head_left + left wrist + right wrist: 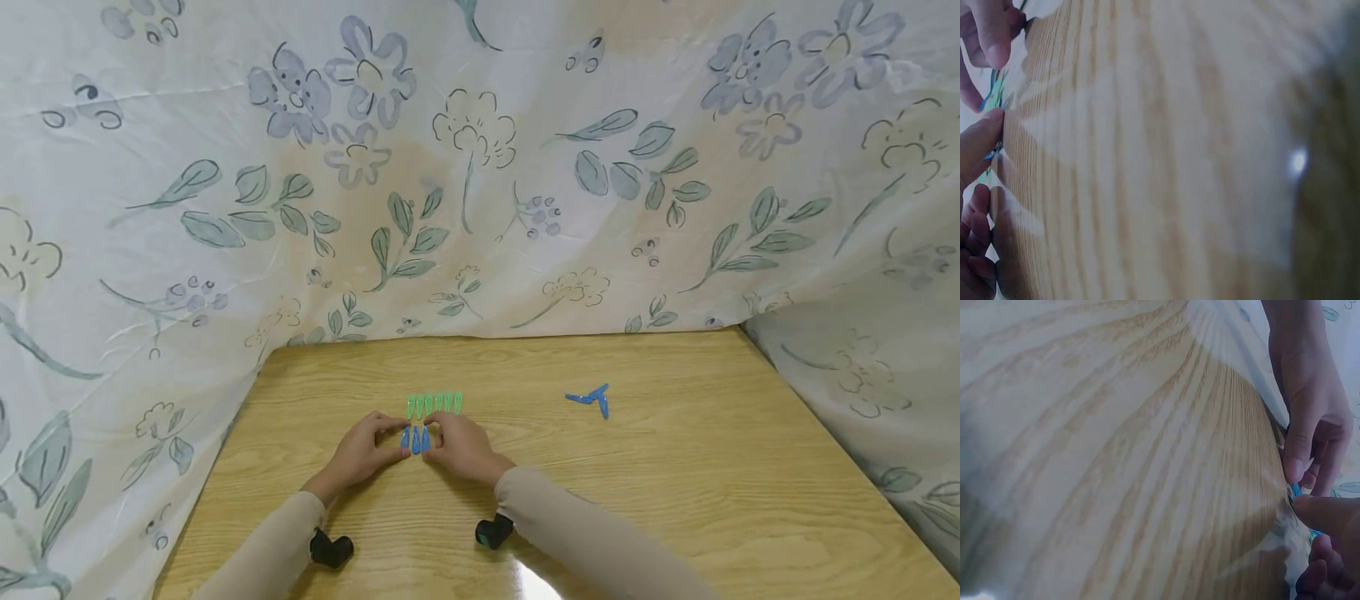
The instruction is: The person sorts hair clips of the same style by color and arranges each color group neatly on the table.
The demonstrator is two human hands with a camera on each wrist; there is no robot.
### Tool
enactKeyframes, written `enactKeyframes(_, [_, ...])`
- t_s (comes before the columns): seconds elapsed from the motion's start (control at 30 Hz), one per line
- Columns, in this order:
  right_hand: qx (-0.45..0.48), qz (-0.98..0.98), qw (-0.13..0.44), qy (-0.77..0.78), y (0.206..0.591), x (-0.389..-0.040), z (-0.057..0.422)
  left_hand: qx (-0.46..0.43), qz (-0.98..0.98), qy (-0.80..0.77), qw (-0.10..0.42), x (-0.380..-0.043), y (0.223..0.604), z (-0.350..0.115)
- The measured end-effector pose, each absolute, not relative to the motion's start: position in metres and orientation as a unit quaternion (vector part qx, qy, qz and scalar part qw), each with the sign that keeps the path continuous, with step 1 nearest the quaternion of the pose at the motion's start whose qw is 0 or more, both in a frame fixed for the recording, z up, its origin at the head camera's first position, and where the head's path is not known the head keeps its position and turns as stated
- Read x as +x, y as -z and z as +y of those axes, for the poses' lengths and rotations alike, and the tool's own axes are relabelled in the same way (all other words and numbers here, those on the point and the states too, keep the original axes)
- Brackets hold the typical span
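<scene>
Three blue snap hair clips stand side by side in a short row on the table, the middle one [416,441] between the two hands. My left hand [363,450] holds the left blue clip [405,439] between thumb and forefinger, one at each end. At the other side, my right hand [463,446] has its thumb and forefinger at the two ends of the right blue clip [425,439]. Just beyond lies a row of several green hair clips [429,405]. Both wrist views show the fingertips close to the tabletop, with the clips mostly hidden behind them.
Several more blue clips [602,402] lie in a loose pile to the right on the wooden table [675,467]. A flowered cloth [480,208] hangs behind the table's far edge and along both sides. Black wrist devices sit under both sleeves.
</scene>
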State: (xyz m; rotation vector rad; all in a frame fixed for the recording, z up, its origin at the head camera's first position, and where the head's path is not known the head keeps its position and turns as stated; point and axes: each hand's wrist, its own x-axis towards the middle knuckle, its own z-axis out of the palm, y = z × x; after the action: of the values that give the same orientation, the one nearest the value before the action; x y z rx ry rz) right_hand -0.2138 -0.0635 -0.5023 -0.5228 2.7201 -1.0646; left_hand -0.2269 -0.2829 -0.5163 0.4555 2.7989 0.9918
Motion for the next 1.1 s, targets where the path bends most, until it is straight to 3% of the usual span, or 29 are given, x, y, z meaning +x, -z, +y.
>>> enactKeyframes(1.1, [-0.173, 0.896, 0.116, 0.392, 0.494, -0.214, -0.051, 0.147, 0.934, -0.319, 0.069, -0.228, 0.516, -0.280])
